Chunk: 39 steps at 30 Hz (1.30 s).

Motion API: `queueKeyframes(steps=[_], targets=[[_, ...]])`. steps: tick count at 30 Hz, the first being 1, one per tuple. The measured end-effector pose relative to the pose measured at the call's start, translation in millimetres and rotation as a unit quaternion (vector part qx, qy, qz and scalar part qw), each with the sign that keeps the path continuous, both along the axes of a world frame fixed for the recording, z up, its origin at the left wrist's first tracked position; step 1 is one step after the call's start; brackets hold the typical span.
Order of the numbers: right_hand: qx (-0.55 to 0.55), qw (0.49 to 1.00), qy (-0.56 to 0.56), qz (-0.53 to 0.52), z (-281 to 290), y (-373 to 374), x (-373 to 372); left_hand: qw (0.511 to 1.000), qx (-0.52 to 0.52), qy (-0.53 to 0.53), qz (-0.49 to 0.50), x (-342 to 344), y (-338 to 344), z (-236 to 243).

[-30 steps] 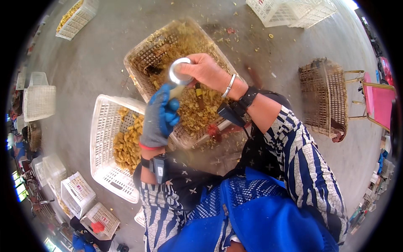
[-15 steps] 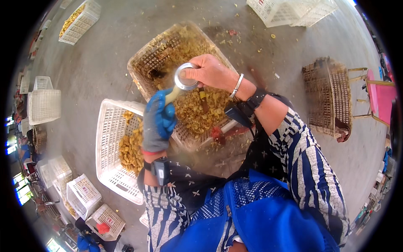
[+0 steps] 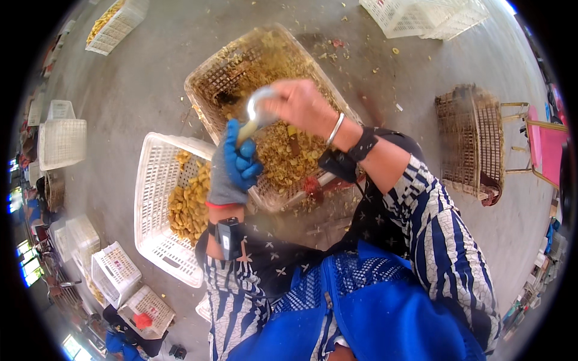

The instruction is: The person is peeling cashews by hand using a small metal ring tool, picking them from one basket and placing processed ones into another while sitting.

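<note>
My right hand (image 3: 306,109), bare, is closed round a shiny metal ring-shaped tool (image 3: 251,107), both blurred by motion. My left hand (image 3: 232,171), in a grey and blue coated glove, is wrapped round a pale yellow, tapered vegetable piece (image 3: 245,131), whose upper end meets the ring. Both hands are above a stained basket (image 3: 201,114) holding yellowish peelings (image 3: 280,171). Among the peelings below my right hand lies a brown, stick-like thing with a yellow band (image 3: 294,143). Left of it, a white crate (image 3: 150,234) holds knobbly yellow-brown pieces (image 3: 191,207).
A brown-stained basket (image 3: 466,141) stands at the right beside a pink-seated metal chair (image 3: 546,141). White crates stand at the far right (image 3: 415,18), far left (image 3: 114,27) and left (image 3: 63,144). Scraps lie on the concrete floor (image 3: 385,78). Another person (image 3: 120,343) is at the lower left.
My left hand has turned slightly, with its fingers curled further round the vegetable piece. The ring in my right hand has tilted and blurred. The view has shifted a little.
</note>
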State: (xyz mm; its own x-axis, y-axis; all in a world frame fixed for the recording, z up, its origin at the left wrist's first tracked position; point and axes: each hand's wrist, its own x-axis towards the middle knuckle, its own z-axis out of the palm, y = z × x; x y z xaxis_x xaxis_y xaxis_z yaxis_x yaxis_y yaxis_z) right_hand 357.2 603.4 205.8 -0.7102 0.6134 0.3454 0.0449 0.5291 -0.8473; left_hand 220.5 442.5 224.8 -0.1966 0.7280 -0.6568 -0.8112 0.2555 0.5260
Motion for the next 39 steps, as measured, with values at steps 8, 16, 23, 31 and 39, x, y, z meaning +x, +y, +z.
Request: queueKeyframes(steps=[8,16,23,31,39], targets=[[-0.276,0.951,-0.077,0.112,5.7,7.5,3.8,0.990,-0.043,0.127,-0.033,7.1,3.2,24.5],[-0.606,0.792,0.072,-0.009,10.4,-29.7,-10.7,0.919,0.049,0.379,-0.102,8.6,3.9,27.2],[-0.482,0.875,0.041,0.020,11.1,-14.3,-0.5,0.954,0.164,0.252,0.013,1.6,5.2,7.9],[-0.567,0.823,0.002,0.049,12.0,-52.3,-5.3,0.977,0.164,0.126,0.044,14.9,6.4,13.7],[-0.277,0.957,-0.040,-0.079,14.3,1.8,8.2,0.990,0.095,0.096,-0.049,3.0,-14.4,17.0]])
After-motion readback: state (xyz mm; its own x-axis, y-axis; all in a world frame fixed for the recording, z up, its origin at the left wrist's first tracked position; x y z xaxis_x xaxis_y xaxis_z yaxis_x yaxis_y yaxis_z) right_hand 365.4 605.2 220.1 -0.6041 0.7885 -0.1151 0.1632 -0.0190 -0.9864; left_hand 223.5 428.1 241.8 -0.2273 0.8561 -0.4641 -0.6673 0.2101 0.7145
